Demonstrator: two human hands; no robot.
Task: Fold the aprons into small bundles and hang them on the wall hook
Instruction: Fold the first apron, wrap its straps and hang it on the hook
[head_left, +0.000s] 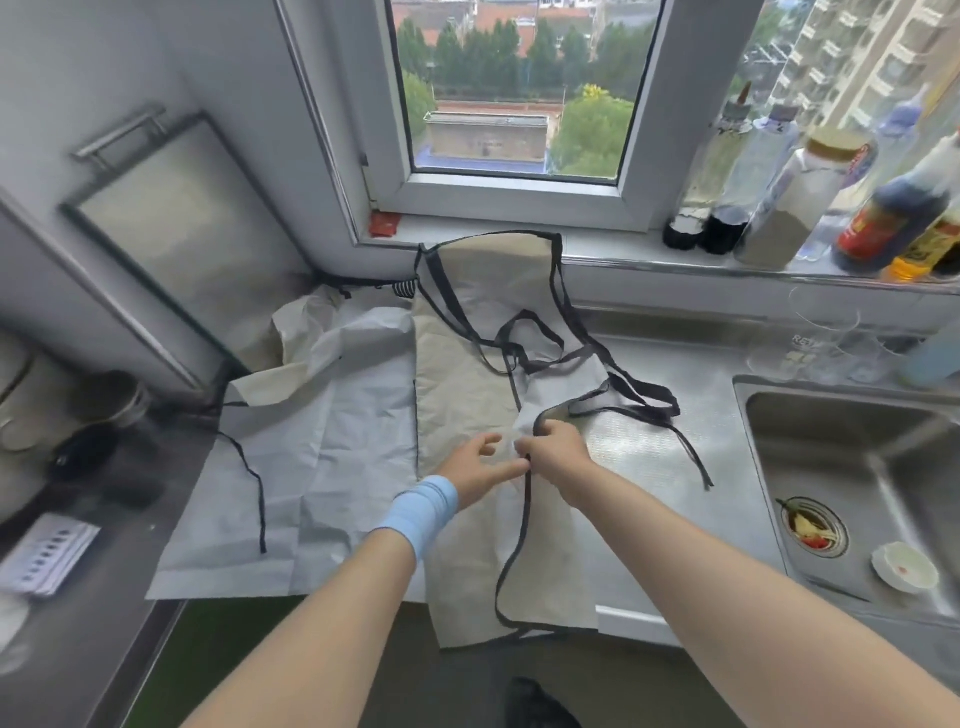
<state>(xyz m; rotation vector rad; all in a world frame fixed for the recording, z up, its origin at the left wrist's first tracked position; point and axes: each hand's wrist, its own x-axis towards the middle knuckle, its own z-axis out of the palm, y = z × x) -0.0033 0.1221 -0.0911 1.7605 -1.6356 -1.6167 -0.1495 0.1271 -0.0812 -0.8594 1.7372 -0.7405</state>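
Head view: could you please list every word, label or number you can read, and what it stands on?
"RE": on the clear glass; the rest is blurred.
Dark sauce bottle, red label: too blurred to read.
White pad at left: marks too small to read.

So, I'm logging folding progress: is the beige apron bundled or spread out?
Spread out. The beige apron lies flat along the counter, straps loose; the right hand only pinches its side edge.
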